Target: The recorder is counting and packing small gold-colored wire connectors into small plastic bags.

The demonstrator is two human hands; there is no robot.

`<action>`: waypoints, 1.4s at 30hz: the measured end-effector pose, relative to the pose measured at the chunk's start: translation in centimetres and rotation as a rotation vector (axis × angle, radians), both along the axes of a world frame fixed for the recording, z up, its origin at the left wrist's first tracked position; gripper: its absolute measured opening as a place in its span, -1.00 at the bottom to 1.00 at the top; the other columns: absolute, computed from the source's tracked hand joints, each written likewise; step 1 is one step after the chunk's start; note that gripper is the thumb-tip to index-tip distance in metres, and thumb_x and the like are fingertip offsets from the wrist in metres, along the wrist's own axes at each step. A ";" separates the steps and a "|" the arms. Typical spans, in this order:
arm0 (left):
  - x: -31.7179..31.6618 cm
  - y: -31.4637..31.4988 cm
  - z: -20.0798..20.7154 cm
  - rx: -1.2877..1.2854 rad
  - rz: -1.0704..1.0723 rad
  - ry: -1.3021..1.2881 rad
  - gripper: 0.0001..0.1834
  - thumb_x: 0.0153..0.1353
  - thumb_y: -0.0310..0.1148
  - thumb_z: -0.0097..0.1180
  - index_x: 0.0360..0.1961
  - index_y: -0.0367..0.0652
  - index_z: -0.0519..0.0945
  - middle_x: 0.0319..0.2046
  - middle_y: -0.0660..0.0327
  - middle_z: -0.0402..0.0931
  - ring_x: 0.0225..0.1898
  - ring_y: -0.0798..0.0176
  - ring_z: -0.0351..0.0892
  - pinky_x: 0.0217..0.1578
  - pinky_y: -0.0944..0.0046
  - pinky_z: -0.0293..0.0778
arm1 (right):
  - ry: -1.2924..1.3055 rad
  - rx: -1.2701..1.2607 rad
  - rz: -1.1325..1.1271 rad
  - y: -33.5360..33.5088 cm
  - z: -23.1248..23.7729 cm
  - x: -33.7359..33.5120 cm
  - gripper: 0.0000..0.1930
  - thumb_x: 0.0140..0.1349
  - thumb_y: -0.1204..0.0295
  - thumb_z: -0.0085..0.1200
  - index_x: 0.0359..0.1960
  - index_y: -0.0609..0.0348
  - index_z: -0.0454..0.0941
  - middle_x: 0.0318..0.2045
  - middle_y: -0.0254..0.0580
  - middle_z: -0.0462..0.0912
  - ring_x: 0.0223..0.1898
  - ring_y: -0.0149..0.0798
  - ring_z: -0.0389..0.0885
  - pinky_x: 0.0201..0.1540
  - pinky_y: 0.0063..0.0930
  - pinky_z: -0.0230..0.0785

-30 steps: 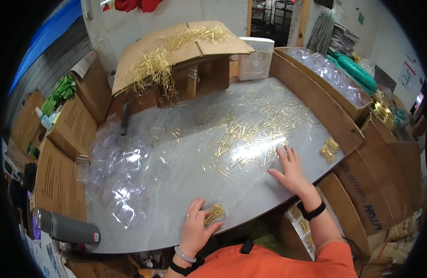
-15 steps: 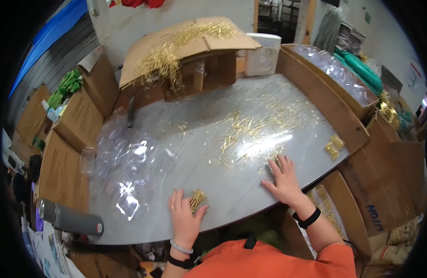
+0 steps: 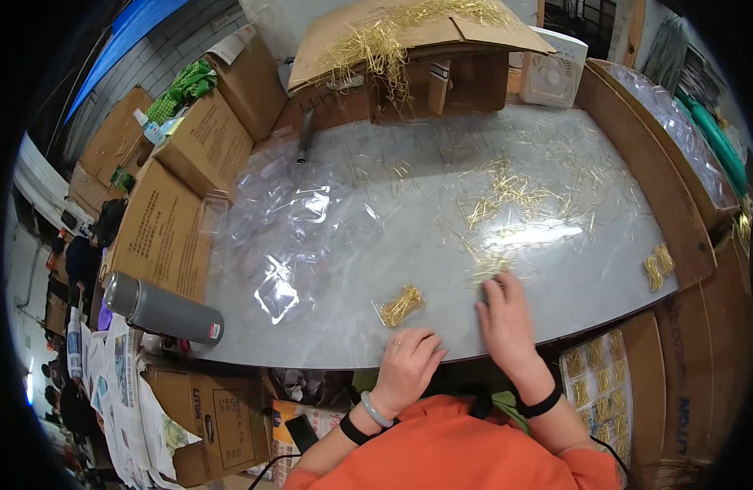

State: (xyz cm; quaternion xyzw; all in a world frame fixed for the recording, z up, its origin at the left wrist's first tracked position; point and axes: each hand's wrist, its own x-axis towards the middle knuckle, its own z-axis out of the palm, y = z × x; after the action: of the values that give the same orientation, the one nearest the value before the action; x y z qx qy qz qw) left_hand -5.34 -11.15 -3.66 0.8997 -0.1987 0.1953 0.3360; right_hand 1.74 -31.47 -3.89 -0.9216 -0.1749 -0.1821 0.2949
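On the grey tabletop, a small clear packet of thin gold wire pins (image 3: 402,305) lies just beyond my left hand (image 3: 409,366). That hand rests by the near edge, fingers loosely bent and slightly apart, with nothing visible in it. To its right, my right hand (image 3: 507,318) is over the table, thumb apart from the fingers. Its fingertips, a little blurred, touch down at the near end of a scatter of loose gold wire pins (image 3: 519,192). Any pin under those fingertips is hidden.
Clear plastic pouches (image 3: 286,220) are heaped at left, near a grey flask (image 3: 164,310). Filled gold packets (image 3: 658,266) lie at the right edge. A cardboard box (image 3: 442,49) with gold wire on top and a white fan (image 3: 553,69) stand behind. Packets fill a carton (image 3: 597,380) below.
The view has shifted, so the table sits higher in it. My left hand has drawn back from the gold packet, leaving it on the table. My right hand's fingers have come closer together.
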 end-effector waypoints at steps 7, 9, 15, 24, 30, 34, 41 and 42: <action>1.6 0.0 1.1 0.047 0.012 0.049 -0.65 0.14 -0.44 0.38 -0.06 -0.32 0.62 0.00 -0.02 0.54 0.04 -0.16 0.51 0.08 -0.01 0.45 | 0.047 0.002 0.035 -1.1 0.8 0.7 -0.61 0.20 0.54 0.24 0.08 0.23 0.50 0.12 0.10 0.47 0.27 0.26 0.40 0.33 0.02 0.31; 1.8 -0.3 1.1 0.058 -0.026 0.029 -0.64 0.15 -0.43 0.38 -0.05 -0.33 0.62 0.02 -0.02 0.54 0.06 -0.16 0.50 0.11 -0.02 0.44 | 0.069 0.000 -0.023 -1.6 0.8 0.5 -0.61 0.21 0.54 0.23 0.08 0.23 0.50 0.11 0.11 0.47 0.26 0.26 0.41 0.32 0.02 0.32; 2.8 -1.5 0.5 0.054 -0.101 0.051 -0.50 0.15 -0.38 0.40 0.09 -0.33 0.56 0.12 -0.07 0.47 0.15 -0.19 0.45 0.19 -0.06 0.39 | -0.007 -0.006 -0.016 -1.8 -0.1 0.0 -0.64 0.24 0.55 0.21 0.08 0.22 0.50 0.07 0.09 0.49 0.23 0.22 0.43 0.29 0.02 0.34; 3.1 -1.0 0.0 0.120 0.014 0.124 -0.03 0.08 -0.14 0.50 0.36 -0.45 0.25 0.32 -0.22 0.25 0.36 -0.31 0.23 0.39 -0.17 0.18 | 0.029 -0.050 0.090 -4.4 3.7 -1.0 -0.48 0.10 0.38 0.40 0.13 0.10 0.55 0.07 -0.06 0.52 0.13 0.08 0.49 0.22 -0.06 0.32; 4.8 -1.1 0.7 0.192 -0.083 0.176 0.10 0.10 -0.03 0.47 0.45 -0.48 0.15 0.40 -0.26 0.16 0.48 -0.34 0.08 0.47 -0.23 0.03 | -0.011 -0.129 0.143 -4.2 1.7 -1.5 -0.65 0.10 0.43 0.25 -0.03 0.03 0.65 -0.08 -0.28 0.62 0.03 -0.10 0.53 0.13 -0.19 0.36; 5.0 -1.4 0.6 0.231 -0.107 0.176 0.05 0.15 -0.03 0.42 0.46 -0.44 0.16 0.42 -0.21 0.19 0.50 -0.30 0.07 0.49 -0.22 0.01 | -0.080 -0.035 0.285 -2.0 0.9 -0.6 -0.65 0.09 0.50 0.10 -0.05 0.04 0.66 -0.07 -0.26 0.65 0.00 -0.11 0.57 0.11 -0.26 0.42; 4.7 -1.1 0.0 0.238 -0.126 0.109 -0.14 0.22 -0.13 0.37 0.42 -0.33 0.30 0.36 -0.10 0.33 0.43 -0.23 0.25 0.46 -0.23 0.09 | -0.105 0.051 0.003 -3.4 1.4 -0.4 -0.73 0.25 0.50 0.25 -0.01 0.16 0.62 0.04 -0.08 0.63 0.04 0.01 0.58 0.10 -0.16 0.45; 4.7 -1.2 0.2 0.224 -0.126 0.107 -0.15 0.21 -0.14 0.38 0.41 -0.33 0.31 0.35 -0.09 0.34 0.42 -0.23 0.26 0.46 -0.23 0.11 | -0.119 -0.022 -0.016 -3.5 1.9 -0.3 -0.72 0.24 0.52 0.24 0.00 0.18 0.62 0.04 -0.07 0.63 0.04 0.02 0.58 0.10 -0.15 0.45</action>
State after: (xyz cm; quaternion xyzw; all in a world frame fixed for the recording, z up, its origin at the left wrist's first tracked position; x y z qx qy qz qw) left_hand -0.69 -12.31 -3.50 0.9265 -0.2571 0.1023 0.2549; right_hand 1.46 -34.95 -2.00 -0.9137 -0.1869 -0.2370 0.2722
